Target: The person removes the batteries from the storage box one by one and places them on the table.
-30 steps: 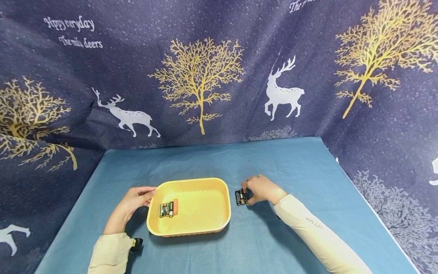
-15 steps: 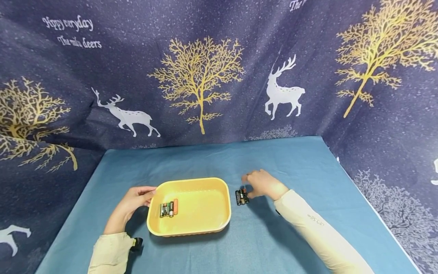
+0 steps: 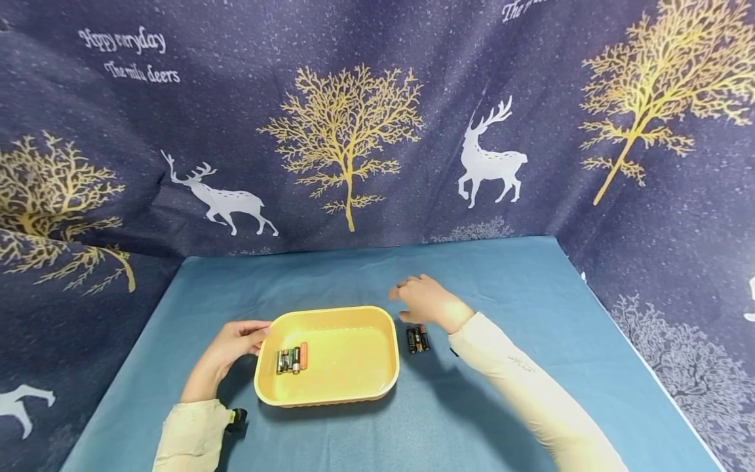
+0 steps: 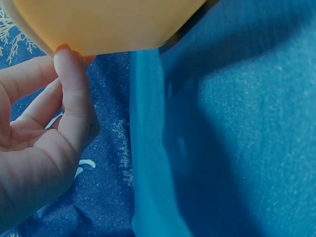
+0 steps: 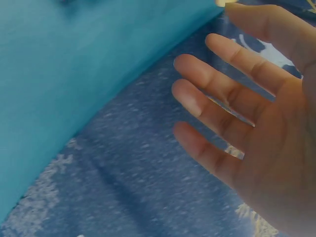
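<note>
A yellow plastic basin point(image 3: 354, 391) sits on the blue cloth. My left hand point(image 3: 232, 347) pinches its left rim between thumb and fingers, and the left wrist view shows the thumb point(image 4: 74, 94) against the basin wall. Inside, at the left, several batteries point(image 3: 288, 360) lie side by side, with an orange battery point(image 3: 303, 355) at the right of the row. To the right of the basin lies a small row of dark batteries point(image 3: 418, 339) on the cloth. My right hand point(image 3: 430, 301) hovers just behind them; in the right wrist view its fingers point(image 5: 217, 79) are spread and hold nothing.
The table is covered with a blue cloth point(image 3: 472, 275). Behind and at both sides hangs a dark blue curtain point(image 3: 377, 131) printed with trees and deer. Dark straps or devices sit at the wrists, such as the black one point(image 3: 237, 419) on the left.
My right hand has let go of the dark batteries, lifted off and moved back and left toward the basin. The row of batteries stays on the cloth. My left hand has kept its hold.
</note>
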Demonstrator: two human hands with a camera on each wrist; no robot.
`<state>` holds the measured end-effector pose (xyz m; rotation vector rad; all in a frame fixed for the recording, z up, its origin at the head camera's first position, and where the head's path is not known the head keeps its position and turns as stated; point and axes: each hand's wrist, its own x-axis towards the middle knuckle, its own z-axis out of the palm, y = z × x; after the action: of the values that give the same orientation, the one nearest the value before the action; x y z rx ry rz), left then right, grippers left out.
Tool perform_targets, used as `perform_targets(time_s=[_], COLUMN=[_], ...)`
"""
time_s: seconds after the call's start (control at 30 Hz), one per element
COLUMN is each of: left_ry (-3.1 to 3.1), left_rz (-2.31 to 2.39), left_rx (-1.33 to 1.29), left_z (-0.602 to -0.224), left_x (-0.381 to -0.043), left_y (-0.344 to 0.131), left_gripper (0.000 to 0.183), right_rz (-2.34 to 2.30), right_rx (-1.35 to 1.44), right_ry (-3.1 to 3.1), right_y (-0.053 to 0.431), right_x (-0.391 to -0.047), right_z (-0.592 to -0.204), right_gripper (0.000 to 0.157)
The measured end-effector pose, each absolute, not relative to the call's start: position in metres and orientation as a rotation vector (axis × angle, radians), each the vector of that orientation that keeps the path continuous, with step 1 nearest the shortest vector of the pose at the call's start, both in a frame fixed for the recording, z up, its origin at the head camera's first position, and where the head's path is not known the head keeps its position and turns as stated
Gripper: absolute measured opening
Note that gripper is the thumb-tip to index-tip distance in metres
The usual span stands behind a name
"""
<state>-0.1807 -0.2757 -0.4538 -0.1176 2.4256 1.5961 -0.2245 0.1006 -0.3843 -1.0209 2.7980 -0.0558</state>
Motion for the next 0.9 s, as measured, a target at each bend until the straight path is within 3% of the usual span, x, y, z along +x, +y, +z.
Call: perform_targets(time_s=[0.53,0.9], left_ry=[2.427,2.424], left_rz=[1.586,1.597], left_rx=[-0.117,-0.099], left_z=[-0.457,-0.456], left_x=[-0.181,-0.181], left_y=[-0.277,-0.277], left_gripper=[0.042,0.043], right_rz=[-0.091,-0.099], right_rx=[-1.262,-1.340], right_ry=[2.772,2.742], right_y=[0.043,0.003], right_x=[-0.226,-0.227], right_z=[-0.369,-0.379], right_gripper=[0.031,0.032])
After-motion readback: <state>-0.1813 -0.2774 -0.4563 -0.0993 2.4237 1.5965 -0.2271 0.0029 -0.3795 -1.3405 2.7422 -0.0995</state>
